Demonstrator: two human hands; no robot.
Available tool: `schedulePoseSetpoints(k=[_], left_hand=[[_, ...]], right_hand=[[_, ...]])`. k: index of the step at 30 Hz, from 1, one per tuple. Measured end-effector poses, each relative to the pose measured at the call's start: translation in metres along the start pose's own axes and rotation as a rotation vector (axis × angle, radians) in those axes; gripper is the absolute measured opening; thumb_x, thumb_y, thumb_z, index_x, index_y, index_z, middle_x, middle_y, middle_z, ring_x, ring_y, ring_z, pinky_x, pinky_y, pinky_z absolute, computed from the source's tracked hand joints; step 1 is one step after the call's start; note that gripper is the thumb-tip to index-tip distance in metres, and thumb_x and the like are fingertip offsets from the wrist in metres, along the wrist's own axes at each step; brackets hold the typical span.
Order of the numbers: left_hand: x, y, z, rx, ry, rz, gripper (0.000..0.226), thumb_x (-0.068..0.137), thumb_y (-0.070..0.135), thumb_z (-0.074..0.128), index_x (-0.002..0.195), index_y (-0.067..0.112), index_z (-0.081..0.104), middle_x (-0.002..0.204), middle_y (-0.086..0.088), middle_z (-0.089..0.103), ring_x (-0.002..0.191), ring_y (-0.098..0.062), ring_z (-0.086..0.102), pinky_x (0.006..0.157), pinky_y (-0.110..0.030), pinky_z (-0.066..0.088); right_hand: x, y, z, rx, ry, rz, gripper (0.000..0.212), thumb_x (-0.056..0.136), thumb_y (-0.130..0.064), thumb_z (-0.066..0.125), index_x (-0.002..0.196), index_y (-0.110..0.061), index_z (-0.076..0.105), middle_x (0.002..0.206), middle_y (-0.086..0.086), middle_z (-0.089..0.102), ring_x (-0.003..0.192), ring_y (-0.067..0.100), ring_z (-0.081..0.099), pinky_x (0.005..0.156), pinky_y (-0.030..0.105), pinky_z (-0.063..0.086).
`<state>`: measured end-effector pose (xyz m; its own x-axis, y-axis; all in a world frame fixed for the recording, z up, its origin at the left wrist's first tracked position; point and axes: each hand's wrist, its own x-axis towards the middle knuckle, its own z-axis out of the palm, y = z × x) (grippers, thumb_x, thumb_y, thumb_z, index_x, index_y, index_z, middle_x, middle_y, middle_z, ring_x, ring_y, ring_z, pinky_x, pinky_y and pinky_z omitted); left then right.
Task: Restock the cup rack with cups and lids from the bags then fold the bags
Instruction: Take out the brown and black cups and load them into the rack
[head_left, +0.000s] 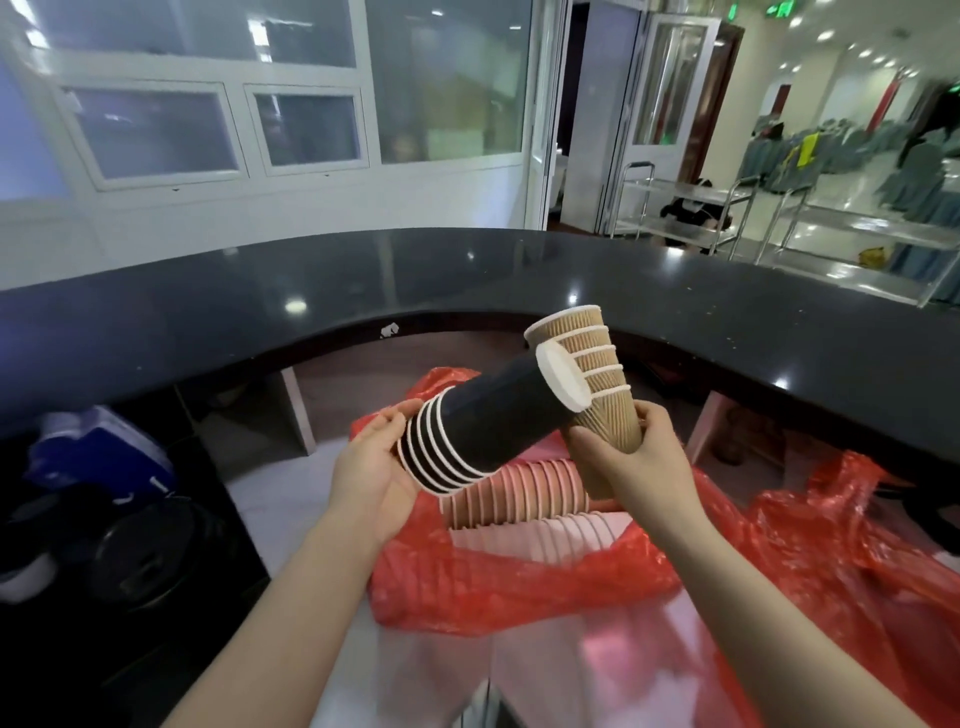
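While hands hold cups, black counter (467, 280) beyond, trolleys (685, 218)

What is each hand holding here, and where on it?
Left hand cups the rim end of a black cup stack. Right hand grips the lower part of a brown ribbed cup stack.
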<state>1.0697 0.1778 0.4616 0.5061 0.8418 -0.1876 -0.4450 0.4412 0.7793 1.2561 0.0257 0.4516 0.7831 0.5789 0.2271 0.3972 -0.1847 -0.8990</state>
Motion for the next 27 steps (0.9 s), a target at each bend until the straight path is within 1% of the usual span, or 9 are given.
schedulePoseSetpoints(k=[3, 5, 7, 12, 15, 18, 21, 24, 27], left_hand=[[-0.007, -0.007, -0.009, 0.043, -0.032, -0.015, 0.02, 0.09, 0.016, 0.057, 0.105, 0.006, 0.064, 0.104, -0.013, 0.069, 0.093, -0.024, 0.068, 0.083, -0.038, 0.053], [-0.011, -0.009, -0.017, 0.086, -0.111, -0.014, 0.044, 0.079, 0.015, 0.065, 0.121, 0.003, 0.057, 0.115, -0.016, 0.066, 0.105, -0.028, 0.065, 0.089, -0.039, 0.052], [-0.016, -0.011, -0.026, 0.208, -0.197, -0.01, 0.069, 0.067, 0.015, 0.077, 0.13, 0.009, 0.051, 0.12, -0.014, 0.065, 0.109, -0.028, 0.064, 0.084, -0.035, 0.054], [-0.024, -0.022, -0.031, 0.821, -0.247, 0.235, 0.078, 0.056, 0.016, 0.09, 0.11, 0.055, 0.049, 0.112, 0.023, 0.062, 0.104, 0.001, 0.06, 0.08, -0.018, 0.05], [-0.03, -0.028, -0.027, 0.938, -0.291, 0.411, 0.082, 0.055, 0.02, 0.091, 0.104, 0.068, 0.045, 0.111, 0.034, 0.059, 0.105, 0.011, 0.055, 0.076, -0.006, 0.046], [-0.042, -0.032, -0.03, 0.927, -0.299, 0.386, 0.078, 0.053, 0.028, 0.091, 0.11, 0.055, 0.046, 0.108, 0.041, 0.055, 0.101, 0.019, 0.053, 0.07, 0.0, 0.043], [-0.053, -0.031, -0.036, 0.847, -0.263, 0.284, 0.072, 0.055, 0.028, 0.091, 0.111, 0.043, 0.048, 0.104, 0.029, 0.063, 0.096, 0.012, 0.059, 0.068, -0.008, 0.049], [-0.064, -0.023, -0.037, 0.804, -0.215, 0.248, 0.074, 0.051, 0.037, 0.088, 0.116, 0.038, 0.051, 0.107, 0.017, 0.068, 0.099, 0.001, 0.064, 0.079, -0.019, 0.051], [-0.082, -0.016, -0.039, 0.77, -0.2, 0.217, 0.086, 0.048, 0.048, 0.079, 0.127, 0.032, 0.05, 0.117, 0.01, 0.066, 0.11, -0.01, 0.062, 0.093, -0.036, 0.051]], right_hand=[[-0.005, -0.011, 0.009, 0.049, -0.058, 0.042, 0.066, 0.062, -0.057, 0.075, 0.115, -0.032, 0.042, 0.097, -0.019, 0.056, 0.079, -0.002, 0.063, 0.058, 0.017, 0.051], [-0.008, -0.014, 0.013, 0.051, -0.069, 0.066, 0.07, 0.062, -0.059, 0.075, 0.117, -0.032, 0.041, 0.099, -0.019, 0.055, 0.085, 0.002, 0.06, 0.062, 0.02, 0.051], [-0.012, -0.016, 0.017, 0.065, -0.058, 0.088, 0.072, 0.062, -0.058, 0.077, 0.118, -0.03, 0.042, 0.101, -0.016, 0.057, 0.087, 0.004, 0.061, 0.065, 0.026, 0.056], [-0.026, -0.019, 0.022, 0.103, -0.057, 0.122, 0.076, 0.058, -0.061, 0.075, 0.12, -0.027, 0.046, 0.101, -0.015, 0.058, 0.087, 0.005, 0.062, 0.07, 0.029, 0.056], [-0.033, -0.018, 0.024, 0.126, -0.035, 0.122, 0.073, 0.058, -0.061, 0.075, 0.118, -0.029, 0.048, 0.101, -0.015, 0.059, 0.089, 0.005, 0.062, 0.077, 0.034, 0.057], [-0.04, -0.018, 0.024, 0.174, -0.045, 0.114, 0.07, 0.058, -0.061, 0.075, 0.116, -0.03, 0.049, 0.102, -0.013, 0.062, 0.09, 0.006, 0.064, 0.077, 0.035, 0.057], [-0.045, -0.024, 0.026, 0.248, -0.098, 0.095, 0.072, 0.053, -0.064, 0.074, 0.114, -0.031, 0.052, 0.103, -0.01, 0.064, 0.088, 0.007, 0.066, 0.07, 0.03, 0.057], [-0.05, -0.032, 0.029, 0.358, -0.187, 0.077, 0.051, 0.064, -0.052, 0.08, 0.106, -0.037, 0.054, 0.104, -0.006, 0.066, 0.084, 0.006, 0.068, 0.063, 0.025, 0.057], [-0.058, -0.037, 0.029, 0.427, -0.271, 0.072, 0.053, 0.066, -0.045, 0.079, 0.112, -0.034, 0.055, 0.109, -0.002, 0.066, 0.091, 0.014, 0.069, 0.071, 0.037, 0.06]])
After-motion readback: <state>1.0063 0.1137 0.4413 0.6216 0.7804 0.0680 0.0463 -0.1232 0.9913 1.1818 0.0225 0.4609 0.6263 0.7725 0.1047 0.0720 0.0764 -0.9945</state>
